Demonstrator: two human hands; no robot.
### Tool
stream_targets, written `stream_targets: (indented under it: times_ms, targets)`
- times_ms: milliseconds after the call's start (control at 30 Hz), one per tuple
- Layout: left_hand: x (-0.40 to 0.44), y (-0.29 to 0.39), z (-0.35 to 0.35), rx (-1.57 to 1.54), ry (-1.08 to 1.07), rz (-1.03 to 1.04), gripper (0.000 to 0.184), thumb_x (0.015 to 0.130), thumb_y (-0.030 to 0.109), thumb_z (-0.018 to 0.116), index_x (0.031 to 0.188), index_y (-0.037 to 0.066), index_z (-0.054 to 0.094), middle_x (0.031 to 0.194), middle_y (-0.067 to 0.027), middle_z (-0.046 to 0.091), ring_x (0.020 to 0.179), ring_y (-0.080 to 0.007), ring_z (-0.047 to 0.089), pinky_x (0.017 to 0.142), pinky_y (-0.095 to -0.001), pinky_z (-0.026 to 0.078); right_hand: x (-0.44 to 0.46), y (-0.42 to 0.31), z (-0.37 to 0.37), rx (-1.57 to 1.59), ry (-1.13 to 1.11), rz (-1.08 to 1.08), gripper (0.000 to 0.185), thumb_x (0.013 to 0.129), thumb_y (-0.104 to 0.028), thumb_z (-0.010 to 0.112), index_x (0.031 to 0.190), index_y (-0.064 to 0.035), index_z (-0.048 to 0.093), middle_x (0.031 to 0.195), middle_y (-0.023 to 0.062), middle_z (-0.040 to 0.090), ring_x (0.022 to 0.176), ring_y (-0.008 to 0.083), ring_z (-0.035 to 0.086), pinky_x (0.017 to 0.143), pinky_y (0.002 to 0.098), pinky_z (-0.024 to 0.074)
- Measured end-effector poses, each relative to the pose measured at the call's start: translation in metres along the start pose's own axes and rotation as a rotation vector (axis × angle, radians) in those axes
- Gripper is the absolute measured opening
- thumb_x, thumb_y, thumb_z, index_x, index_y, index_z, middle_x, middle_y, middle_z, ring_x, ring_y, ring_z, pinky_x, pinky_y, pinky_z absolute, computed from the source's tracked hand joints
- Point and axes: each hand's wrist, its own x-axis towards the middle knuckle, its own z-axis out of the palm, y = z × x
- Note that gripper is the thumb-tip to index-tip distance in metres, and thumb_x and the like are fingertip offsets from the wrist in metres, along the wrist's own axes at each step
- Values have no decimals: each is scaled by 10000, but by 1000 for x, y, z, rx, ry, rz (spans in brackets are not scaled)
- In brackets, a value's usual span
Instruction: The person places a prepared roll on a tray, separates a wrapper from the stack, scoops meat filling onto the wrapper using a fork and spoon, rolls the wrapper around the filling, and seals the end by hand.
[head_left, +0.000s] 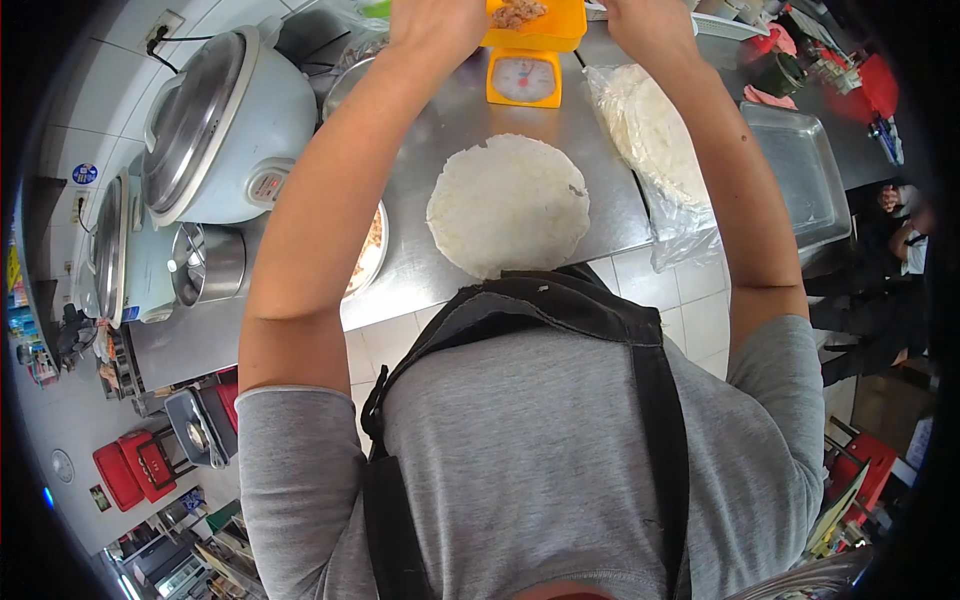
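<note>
At the top edge of the head view my left hand is partly cut off, close to the left side of a yellow tray. Brown cooked filling lies in that tray, which sits on a yellow dial scale. My right hand reaches to the top edge, right of the scale; its fingertips are cut off too. What either hand holds, if anything, does not show. A round, pale flatbread lies flat on the steel table in front of my apron.
Beneath my right forearm lies a clear plastic bag of pale flatbreads. An empty-looking metal tray is farther right. Large rice cookers and a steel pot stand left. My left arm partly covers a bowl of filling. Other people stand at right.
</note>
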Motion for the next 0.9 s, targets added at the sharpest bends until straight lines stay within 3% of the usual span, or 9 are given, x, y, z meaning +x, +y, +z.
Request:
stream_targets:
  times_ms: [133,233,333,533,633,900]
  targets:
    - [0,-1,-10,-19,25,52,229,863,72,642,1061,49,755,919,-205,752,910,-363,732,800,-477,560,-1,2,-6,-20,32,38,242,872,-146,630,1064,-155,777,1005,148,710,1000,349,676,859,449,536]
    - [0,3,-20,-60,-62,-26,259,865,71,644,1099,46,753,951,-214,751,929,-368,730,808,-478,560,-5,5,-7,-30,11,41,261,877,-128,612,1077,-154,777,1023,151,712,997,352,681,862,451,539]
    - [0,2,-10,-34,51,14,263,863,77,648,1101,44,755,952,-218,750,926,-372,731,811,-478,561,-6,2,-10,-107,-110,57,258,879,-136,612,1076,-157,777,1028,156,714,988,351,686,854,453,544]
    - [3,6,1,27,-83,-21,261,857,85,653,1095,60,756,938,-222,749,922,-376,732,814,-477,562,-5,-10,6,-105,-133,99,221,901,-169,620,1056,-172,778,1018,161,718,1003,341,691,839,462,550]
    - [-2,1,10,6,5,-1,250,826,91,697,1066,67,761,934,-221,749,920,-375,733,811,-478,562,-2,-19,-5,-89,-205,159,216,896,-195,639,1060,-170,777,1024,153,720,1005,337,692,831,463,552]
    - [-7,5,-25,-45,-110,-68,291,755,101,780,1042,60,763,929,-211,753,922,-371,734,810,-471,564,-8,-3,-3,-2,-52,133,220,872,-191,666,1063,-164,773,1034,143,715,1018,343,684,847,456,546]
